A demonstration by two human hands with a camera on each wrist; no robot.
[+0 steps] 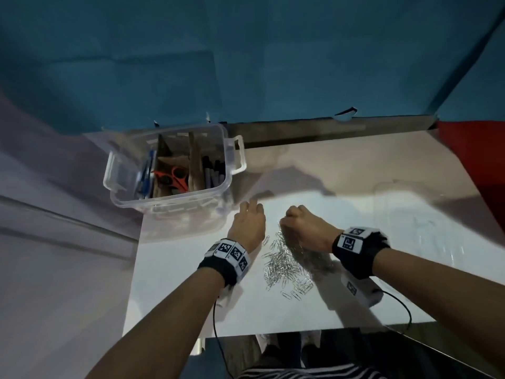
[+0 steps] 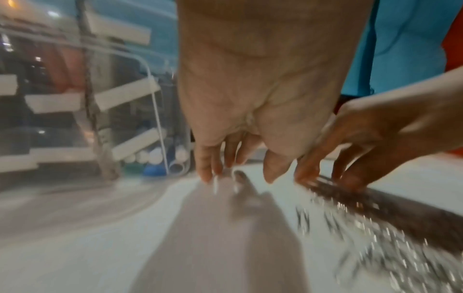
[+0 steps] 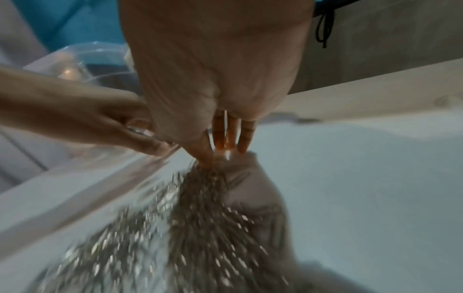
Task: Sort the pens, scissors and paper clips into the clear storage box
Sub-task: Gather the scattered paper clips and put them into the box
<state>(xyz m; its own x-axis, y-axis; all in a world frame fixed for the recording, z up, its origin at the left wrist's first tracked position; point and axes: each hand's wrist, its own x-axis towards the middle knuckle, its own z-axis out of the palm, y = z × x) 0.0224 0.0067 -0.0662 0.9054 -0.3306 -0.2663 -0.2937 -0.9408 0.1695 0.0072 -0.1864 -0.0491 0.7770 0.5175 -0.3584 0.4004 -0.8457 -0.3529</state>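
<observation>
The clear storage box [image 1: 123,192] stands at the table's far left, split by cardboard dividers. It holds blue pens [image 1: 146,176], red scissors [image 1: 175,176] and dark markers [image 1: 216,170]. A pile of silver paper clips [image 1: 284,266] lies on the white table between my hands. My right hand [image 1: 297,222] is bunched at the top of the pile, fingers and thumb pinching a clump of clips [image 3: 200,178]. My left hand [image 1: 247,222] hovers just left of it with relaxed fingers, holding nothing, close to the box [image 2: 125,99]. Both wrist views are blurred.
A clear lid [image 1: 410,214] lies on the table to the right. A white device with a black cable [image 1: 363,291] sits under my right forearm. A teal backdrop rises behind the table, and the table's front edge [image 1: 300,333] is near my body.
</observation>
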